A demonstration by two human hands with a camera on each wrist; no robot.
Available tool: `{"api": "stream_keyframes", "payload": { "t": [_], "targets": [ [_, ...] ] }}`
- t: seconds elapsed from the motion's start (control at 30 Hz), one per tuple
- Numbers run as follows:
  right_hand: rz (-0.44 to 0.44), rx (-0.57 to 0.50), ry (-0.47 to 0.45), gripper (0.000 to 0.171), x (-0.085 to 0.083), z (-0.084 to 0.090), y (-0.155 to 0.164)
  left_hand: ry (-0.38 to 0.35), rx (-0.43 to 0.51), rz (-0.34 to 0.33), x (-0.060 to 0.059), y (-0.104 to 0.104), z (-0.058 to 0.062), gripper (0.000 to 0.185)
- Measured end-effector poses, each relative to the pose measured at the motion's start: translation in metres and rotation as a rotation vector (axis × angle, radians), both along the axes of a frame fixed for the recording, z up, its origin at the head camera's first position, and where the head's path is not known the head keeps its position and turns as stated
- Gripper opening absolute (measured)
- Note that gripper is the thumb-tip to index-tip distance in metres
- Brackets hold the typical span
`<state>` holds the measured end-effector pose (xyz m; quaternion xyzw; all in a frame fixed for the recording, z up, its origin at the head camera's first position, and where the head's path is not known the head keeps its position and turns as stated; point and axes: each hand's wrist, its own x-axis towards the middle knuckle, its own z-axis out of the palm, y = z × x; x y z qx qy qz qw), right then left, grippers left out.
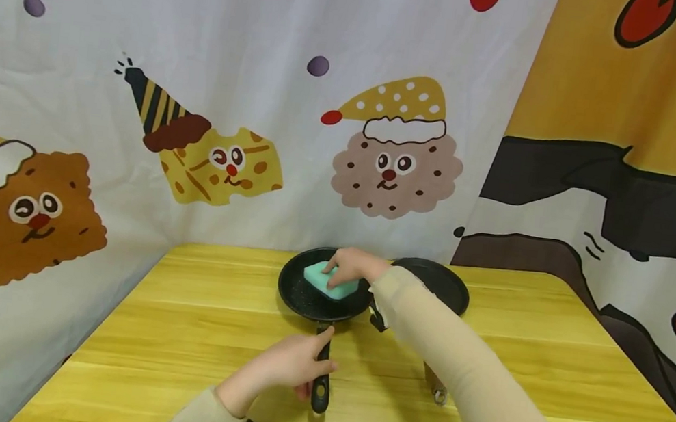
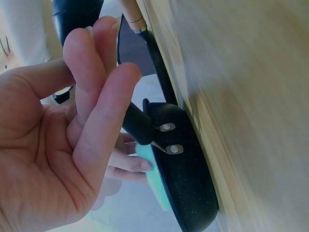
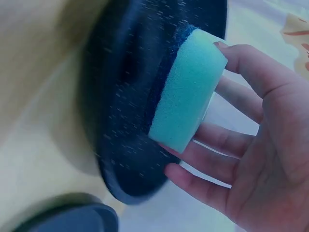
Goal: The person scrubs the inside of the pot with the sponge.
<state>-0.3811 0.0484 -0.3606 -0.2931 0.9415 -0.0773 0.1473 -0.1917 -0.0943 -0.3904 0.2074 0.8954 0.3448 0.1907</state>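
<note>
**Sponge on pan: scrubbing under way, result not verifiable**

Yellow wooden table (image 1: 189, 333), backed by a cartoon-printed curtain (image 1: 233, 90), carries the work near the middle of its far edge.

Right hand (image 1: 352, 266): fingers lie along the top and sides of a green sponge (image 1: 326, 280) and hold it; the wrist view shows the sponge's dark scouring face turned against the pan's speckled inner surface. The sponge sits inside the pan, toward its far right side.

Left hand (image 1: 287, 364): laid on the black handle (image 1: 321, 374), which runs from the pan toward the near edge. The head view shows thumb and fingers around the handle; the wrist view shows the fingers fairly straight, so the hold appears loose and steadying rather than tight.

Black frying pan (image 1: 318, 284): flat on the table, just beside a second dark round pan or lid (image 1: 438, 283) to its right, whose metal-tipped handle (image 1: 436, 386) points toward the near edge.

Assessment: contact between sponge and pan is made and the pan is braced, so wiping seems in progress. No foam, water or residue is discernible; how much of the surface is done cannot be judged.
</note>
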Motion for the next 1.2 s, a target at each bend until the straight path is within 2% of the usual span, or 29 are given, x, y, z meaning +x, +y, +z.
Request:
{"api": "stream_keyframes", "payload": {
  "t": [0.17,0.27,0.4,0.57,0.83,1.0,1.2],
  "targets": [
    [-0.009,-0.026,-0.058,0.044,-0.002,0.022,0.009,-0.006,-0.006,0.006,0.001,0.001,0.001,0.071],
    [-0.015,-0.044,-0.059,0.047,-0.006,0.034,0.018,0.001,-0.002,0.008,0.001,0.000,0.000,0.071],
    [-0.024,-0.072,-0.036,0.048,-0.012,0.043,0.038,0.005,0.004,0.013,0.003,0.000,-0.001,0.071],
    [-0.077,-0.111,-0.009,0.050,-0.023,0.049,0.076,-0.006,0.020,0.025,0.004,0.002,0.000,0.074],
    [-0.175,-0.174,0.021,0.050,-0.031,0.046,0.138,-0.024,0.043,0.024,0.003,0.001,-0.001,0.079],
    [-0.239,-0.164,0.069,0.051,-0.033,0.034,0.173,-0.027,0.047,0.022,0.003,0.000,-0.002,0.080],
    [-0.313,-0.210,0.106,0.055,-0.031,0.022,0.212,-0.033,0.053,0.031,0.002,0.000,-0.003,0.080]
  ]
}}
